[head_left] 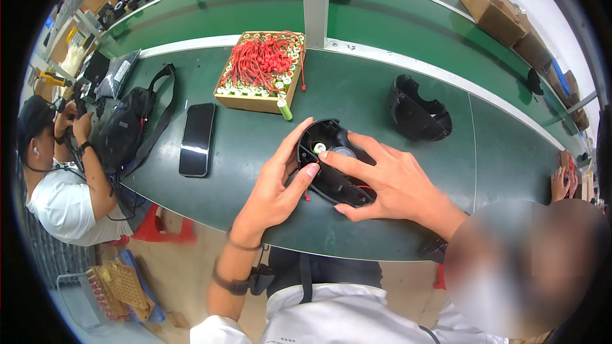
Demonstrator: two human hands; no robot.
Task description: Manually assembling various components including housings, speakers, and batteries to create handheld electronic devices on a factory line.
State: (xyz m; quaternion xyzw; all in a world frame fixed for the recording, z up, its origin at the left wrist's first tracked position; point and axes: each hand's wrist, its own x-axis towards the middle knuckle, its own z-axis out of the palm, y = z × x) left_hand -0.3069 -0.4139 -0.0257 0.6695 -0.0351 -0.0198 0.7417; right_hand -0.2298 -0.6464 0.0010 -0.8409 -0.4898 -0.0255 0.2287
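A black curved plastic shell (331, 186) is held between my hands over the near side of the table. My left hand (275, 186) grips its left side, the thumb over the rim. From the right, my right hand (398, 181) holds the shell, thumb at its lower edge. Its index fingertip reaches inside, touching or just beside a green battery cell (319, 148) with a pale end. A round grey part (344, 153) sits in the shell, partly hidden by my fingers. Thin red wire shows at the shell's edges.
Beyond my hands stands a cardboard box (252, 103) packed with green cells and red wires; one loose cell (284, 109) leans at its front. Another black shell (417, 111) lies to the right. A phone (197, 140) and black bag (127, 124) lie left, near a seated co-worker (76, 197).
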